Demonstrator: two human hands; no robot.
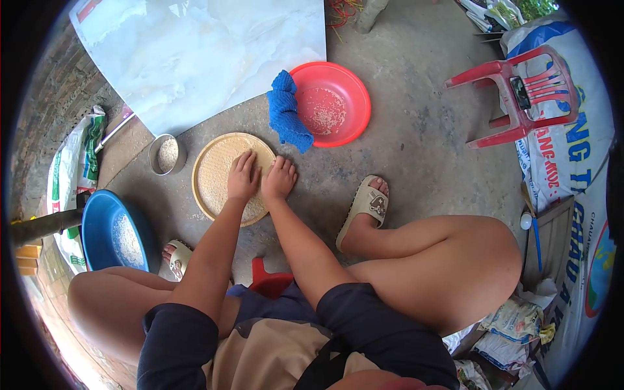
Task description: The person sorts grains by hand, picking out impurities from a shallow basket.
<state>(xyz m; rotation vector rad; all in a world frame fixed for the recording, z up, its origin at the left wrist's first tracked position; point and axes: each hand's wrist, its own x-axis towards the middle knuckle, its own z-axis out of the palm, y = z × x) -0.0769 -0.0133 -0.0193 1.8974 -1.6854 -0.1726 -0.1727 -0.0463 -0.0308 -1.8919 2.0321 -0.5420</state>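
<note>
A round woven tray with pale grains spread over it rests on the floor between my feet. My left hand lies over the grains right of the tray's middle, fingers stretched and slightly apart. At the tray's right edge, my right hand is wrapped over the rim, its fingers on the outer side and its thumb toward the grains. A metal bowl holding grains stands left of the tray. Beyond my right hand are a red basin with scattered grains and a blue cloth draped over its edge.
A blue basin with grains sits at the left. A pale marbled sheet covers the floor ahead. At the right stands a red plastic chair with a phone on it, beside printed sacks.
</note>
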